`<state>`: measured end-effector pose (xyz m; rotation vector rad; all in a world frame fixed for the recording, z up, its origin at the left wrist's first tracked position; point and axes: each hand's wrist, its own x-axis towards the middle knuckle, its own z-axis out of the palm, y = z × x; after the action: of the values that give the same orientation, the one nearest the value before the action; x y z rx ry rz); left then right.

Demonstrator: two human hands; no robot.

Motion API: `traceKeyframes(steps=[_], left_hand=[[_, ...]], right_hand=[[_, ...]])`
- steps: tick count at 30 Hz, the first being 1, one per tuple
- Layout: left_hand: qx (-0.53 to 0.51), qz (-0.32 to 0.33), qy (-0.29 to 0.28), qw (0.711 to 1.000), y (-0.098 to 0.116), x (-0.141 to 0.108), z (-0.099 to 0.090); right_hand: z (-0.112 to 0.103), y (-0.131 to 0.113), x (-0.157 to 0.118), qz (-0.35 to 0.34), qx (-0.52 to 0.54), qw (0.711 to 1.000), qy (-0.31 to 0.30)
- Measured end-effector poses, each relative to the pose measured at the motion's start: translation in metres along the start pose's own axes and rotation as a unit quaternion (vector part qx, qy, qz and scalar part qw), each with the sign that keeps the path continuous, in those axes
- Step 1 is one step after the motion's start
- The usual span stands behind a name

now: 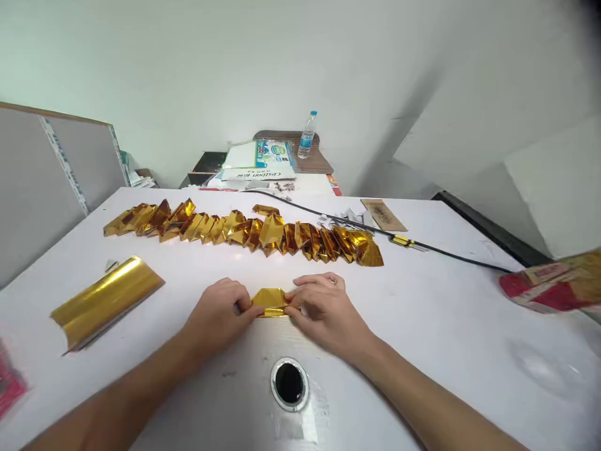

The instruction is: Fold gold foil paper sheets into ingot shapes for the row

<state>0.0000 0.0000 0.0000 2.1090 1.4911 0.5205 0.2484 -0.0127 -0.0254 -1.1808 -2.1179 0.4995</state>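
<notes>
Bare forearms [404, 382] reach over a white table [432, 300] to a folded gold foil paper [271, 299].
Left hand [218, 313] and right hand [326, 311] pinch its opposite ends, just beyond a round cable hole [290, 383]; farther back stands a blue-capped plastic bottle [307, 136], its contents unclear.

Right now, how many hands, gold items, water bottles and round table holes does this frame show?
Left hand and right hand: 2
Gold piece between them: 1
Large curved gold item: 1
Water bottle: 1
Round table hole: 1
Total: 6
Row of folded gold pieces: overlapping, cannot count; excluded
</notes>
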Motion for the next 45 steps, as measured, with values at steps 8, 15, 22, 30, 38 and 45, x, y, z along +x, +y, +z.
traceKeyframes(steps=[8, 15, 22, 30, 38, 45], left_hand=[[0.013, -0.012, 0.011, 1.000, 0.003, 0.000, -0.004], [0.094, 0.259, 0.068, 0.959, -0.007, -0.006, 0.000], [0.180, 0.328, 0.057, 0.926, -0.004, -0.017, -0.001], [0.055, 0.285, 0.035, 0.956, -0.002, -0.025, -0.006], [0.142, 0.322, 0.039, 0.935, 0.003, -0.026, -0.004], [0.096, 0.313, 0.018, 0.945, 0.002, -0.026, -0.010]], right_hand=[[-0.004, -0.003, 0.000, -0.016, -0.029, 0.999, -0.038], [-0.002, -0.006, -0.001, -0.148, -0.093, 0.984, -0.027], [0.000, -0.016, 0.000, -0.212, -0.173, 0.961, -0.032], [0.001, -0.020, -0.001, -0.206, -0.181, 0.961, -0.036], [0.006, -0.020, -0.005, -0.207, -0.191, 0.960, 0.000], [-0.007, -0.019, -0.006, -0.201, -0.144, 0.968, -0.036]])
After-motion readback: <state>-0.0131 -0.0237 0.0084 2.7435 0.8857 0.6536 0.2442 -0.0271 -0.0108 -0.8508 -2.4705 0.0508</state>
